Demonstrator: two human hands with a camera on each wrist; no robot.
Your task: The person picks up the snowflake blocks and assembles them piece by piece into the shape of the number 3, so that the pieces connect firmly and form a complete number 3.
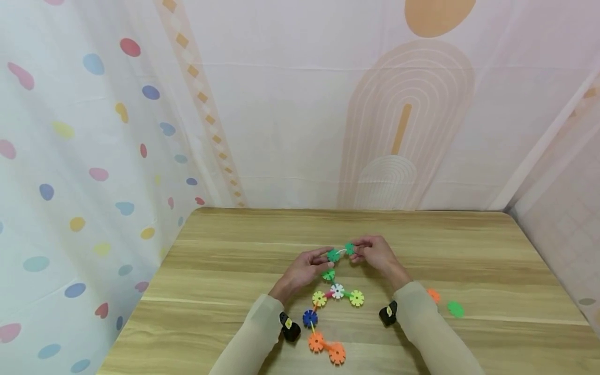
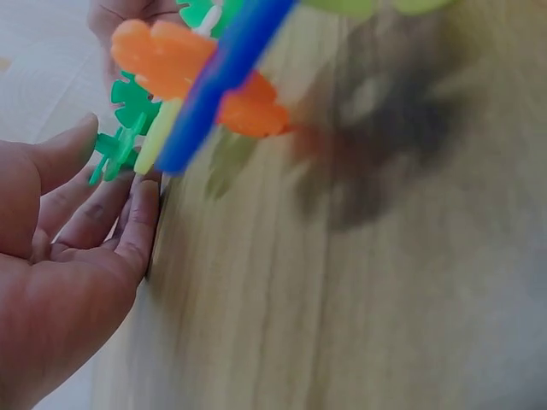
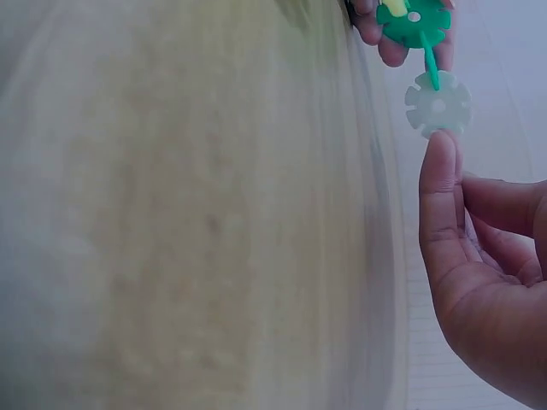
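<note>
A chain of plastic snowflake discs (image 1: 337, 290) lies on the wooden table (image 1: 234, 271), running from two orange discs (image 1: 326, 347) up through blue, yellow, white and green ones. Its upper end is lifted between both hands. My left hand (image 1: 304, 268) pinches a green disc (image 1: 333, 255) between thumb and fingers; in the left wrist view that green disc (image 2: 120, 145) sits at my thumb tip. My right hand (image 1: 377, 254) grips the neighbouring green disc (image 1: 349, 248). In the right wrist view my thumb (image 3: 440, 171) touches a pale disc (image 3: 438, 104) joined to the green one (image 3: 416, 21).
One loose orange disc (image 1: 434, 296) and one loose green disc (image 1: 455, 309) lie on the table right of my right sleeve. Patterned curtains close off the table at the back and on both sides. Bare wood stretches far left and far right.
</note>
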